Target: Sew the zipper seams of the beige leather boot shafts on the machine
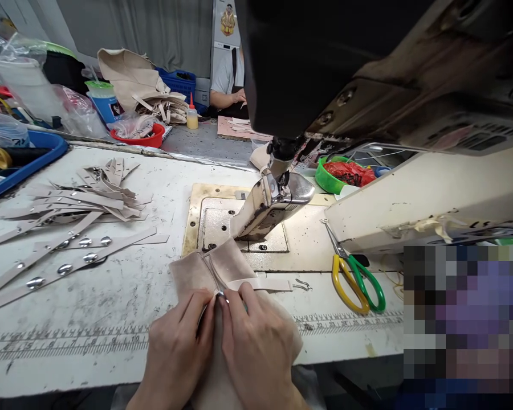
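A beige leather piece lies at the table's front, below the post of a sewing machine. My left hand pinches it from the left, close to a seam or slit in its middle. On the other side of that line, my right hand grips the same piece, fingertips almost meeting the left ones. A small shiny metal part shows between the fingertips; its kind is unclear. From beside the right fingers a pale strap runs to the right, with a thin wire-like hook near its end.
Scissors with yellow and green handles lie at right. Beige straps with metal studs are heaped at left, near a blue tray. Behind stand a red bowl, a glue bottle and a green basket. A person sits opposite.
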Tool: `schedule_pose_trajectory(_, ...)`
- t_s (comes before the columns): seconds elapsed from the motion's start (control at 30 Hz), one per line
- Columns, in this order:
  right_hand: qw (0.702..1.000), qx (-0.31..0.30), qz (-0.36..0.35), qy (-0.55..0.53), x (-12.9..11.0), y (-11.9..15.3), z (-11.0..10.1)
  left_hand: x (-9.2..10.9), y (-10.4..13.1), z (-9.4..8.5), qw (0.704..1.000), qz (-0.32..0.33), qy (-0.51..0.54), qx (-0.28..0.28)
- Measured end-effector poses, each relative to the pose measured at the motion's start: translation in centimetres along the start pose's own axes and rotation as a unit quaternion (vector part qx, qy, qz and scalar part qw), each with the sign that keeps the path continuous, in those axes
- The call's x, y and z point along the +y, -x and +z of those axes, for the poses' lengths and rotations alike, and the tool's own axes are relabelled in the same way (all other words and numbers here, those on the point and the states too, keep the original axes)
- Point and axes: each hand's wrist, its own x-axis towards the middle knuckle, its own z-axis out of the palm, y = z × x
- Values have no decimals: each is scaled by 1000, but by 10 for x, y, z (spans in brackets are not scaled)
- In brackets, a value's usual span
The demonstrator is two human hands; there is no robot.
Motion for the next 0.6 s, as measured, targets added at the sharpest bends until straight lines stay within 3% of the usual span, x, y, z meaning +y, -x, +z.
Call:
schedule_pose_trajectory(0.1,1000,-18,3,5,0,0,2,-1,-1,-2,1000,-19,12,8)
schedule_pose_trajectory(0.2,999,-21,8,-41,4,3,6,-2,-2,-4,988,-138,70,13)
schedule_pose_trajectory(0.3,996,-1,15,-88,7,9,6,-2,-1,-9,947,-276,164,-11)
schedule_pose_trajectory(0.47,982,42,44,-180,13,10,-9,-4,-12,-37,864,-410,290,17)
schedule_pose_trajectory(0.53,960,2,97,-261,18,7,-16,-13,-26,-46,886,-400,234,-3)
schedule_pose_trajectory(0.6,923,-97,157,-338,22,0,-20,-26,-43,-46,932,-331,136,-64)
